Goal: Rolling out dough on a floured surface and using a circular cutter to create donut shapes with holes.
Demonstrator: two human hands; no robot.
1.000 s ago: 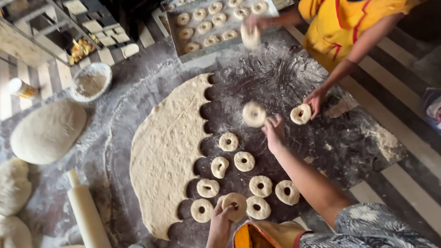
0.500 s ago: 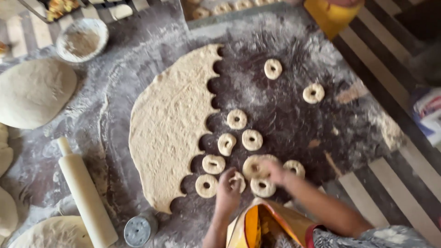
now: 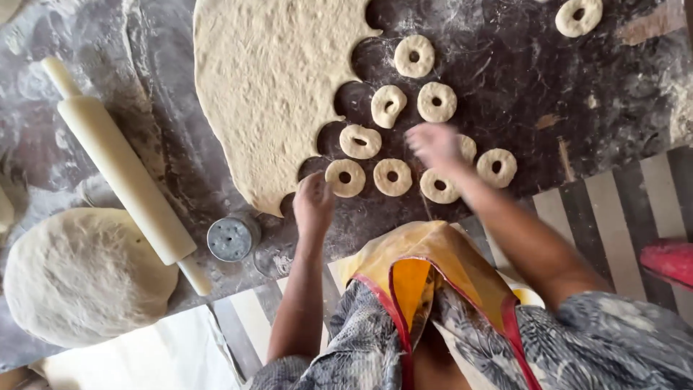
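- The left hand (image 3: 312,206) hovers low over the floured tabletop (image 3: 592,79), just below a dough ring (image 3: 344,178) at the near end of the row. Its fingers are curled loosely inward; whether they pinch anything, I cannot tell.
- The right hand (image 3: 433,146) is blurred, spread flat over the rings; its grip looks wide, fingers splayed, and it partly covers a ring under it.
- The cut rings lie in a loose cluster on the dark tabletop, right of the rolled dough sheet (image 3: 267,94); one more ring (image 3: 578,16) sits well apart at the top right.
- The sheet's right edge is scalloped with round bites where it meets the rings.
- A rolling pin (image 3: 119,170) lies slantwise left of the sheet, its lower end near a round metal cutter (image 3: 231,238).
- A dough ball (image 3: 83,274) rests at the lower left, just beside the pin.
- A yellow apron with red trim (image 3: 433,271) fills the bottom centre.
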